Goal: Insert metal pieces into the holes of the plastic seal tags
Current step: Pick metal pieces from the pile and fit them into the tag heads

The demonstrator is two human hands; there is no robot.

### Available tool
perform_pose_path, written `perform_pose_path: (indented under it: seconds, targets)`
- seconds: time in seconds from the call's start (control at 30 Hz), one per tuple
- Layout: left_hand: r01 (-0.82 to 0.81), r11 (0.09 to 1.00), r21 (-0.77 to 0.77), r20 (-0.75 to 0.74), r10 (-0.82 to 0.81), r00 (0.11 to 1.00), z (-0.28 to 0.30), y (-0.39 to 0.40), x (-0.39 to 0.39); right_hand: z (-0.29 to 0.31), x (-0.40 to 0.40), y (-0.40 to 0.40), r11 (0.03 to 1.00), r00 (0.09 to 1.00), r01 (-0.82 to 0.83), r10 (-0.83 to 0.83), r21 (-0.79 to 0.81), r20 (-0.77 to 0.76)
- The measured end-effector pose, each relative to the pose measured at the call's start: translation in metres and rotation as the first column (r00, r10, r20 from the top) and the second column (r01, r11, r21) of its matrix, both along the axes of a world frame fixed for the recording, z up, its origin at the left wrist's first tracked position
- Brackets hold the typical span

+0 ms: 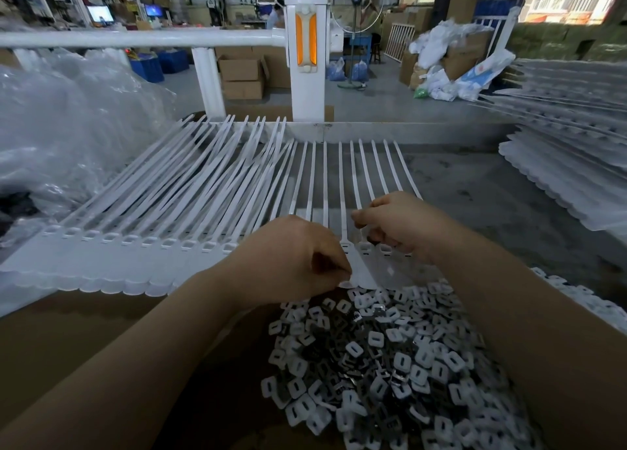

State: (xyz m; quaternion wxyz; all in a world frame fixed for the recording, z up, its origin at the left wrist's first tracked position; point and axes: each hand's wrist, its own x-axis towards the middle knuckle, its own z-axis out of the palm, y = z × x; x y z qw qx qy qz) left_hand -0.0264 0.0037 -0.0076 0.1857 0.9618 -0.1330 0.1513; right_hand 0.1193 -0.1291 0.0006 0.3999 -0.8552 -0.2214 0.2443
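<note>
A row of white plastic seal tags (142, 256) lies side by side on the bench, straps fanning away from me, each head with a rectangular hole. My left hand (291, 259) pinches the lower edge of one tag's flat head near the middle of the row. My right hand (400, 225) hovers with curled fingers over the tag heads just to the right; whether it holds a metal piece is hidden. A heap of small metal and white plastic pieces (390, 358) fills the cardboard box (101, 334) below my hands.
Clear plastic bags (61, 137) pile up at the left. More stacked seal tags (570, 164) lie at the right. A white post with an orange panel (307, 45) and a white rail (135, 38) stand behind the bench.
</note>
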Motion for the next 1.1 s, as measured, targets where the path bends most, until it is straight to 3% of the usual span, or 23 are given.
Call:
perform_pose_path:
  seconds: [0.1,0.3,0.43,0.6,0.67,0.77,0.97,1.1]
  targets:
    - [-0.089,0.989,-0.114,0.118,0.103,0.988,-0.005,0.003,0.002,0.002,0.000,-0.001,0.999,1.000,-0.022,0.022,0.034,-0.012]
    - [-0.207,0.974,-0.086,0.409,0.224,0.885,-0.008,0.006,0.004,0.011,-0.004,0.000,0.968,0.970,-0.204,0.219,0.146,-0.102]
    - [-0.211,0.969,-0.128,0.458,0.246,0.854,-0.008,0.006,0.005,0.011,-0.004,-0.002,0.949,0.945,-0.246,0.280,0.198,-0.167]
    - [-0.217,0.957,-0.192,0.412,0.279,0.868,-0.010,0.005,0.006,0.010,-0.002,-0.004,0.936,0.933,-0.247,0.299,0.249,-0.198]
    - [-0.216,0.909,-0.358,0.308,0.333,0.891,-0.010,0.002,0.006,0.009,-0.001,-0.004,0.933,0.931,-0.244,0.302,0.266,-0.205]
    - [-0.213,0.751,-0.625,0.093,0.343,0.935,-0.009,0.000,0.006,0.009,0.000,-0.004,0.929,0.933,-0.245,0.303,0.277,-0.192]
    - [-0.262,0.606,-0.751,-0.050,0.343,0.938,-0.008,0.001,0.008,0.008,0.000,-0.002,0.923,0.936,-0.254,0.310,0.288,-0.166]
    - [-0.307,0.604,-0.736,-0.085,0.367,0.926,-0.007,0.002,0.009,0.009,-0.001,-0.002,0.926,0.941,-0.268,0.311,0.267,-0.132]
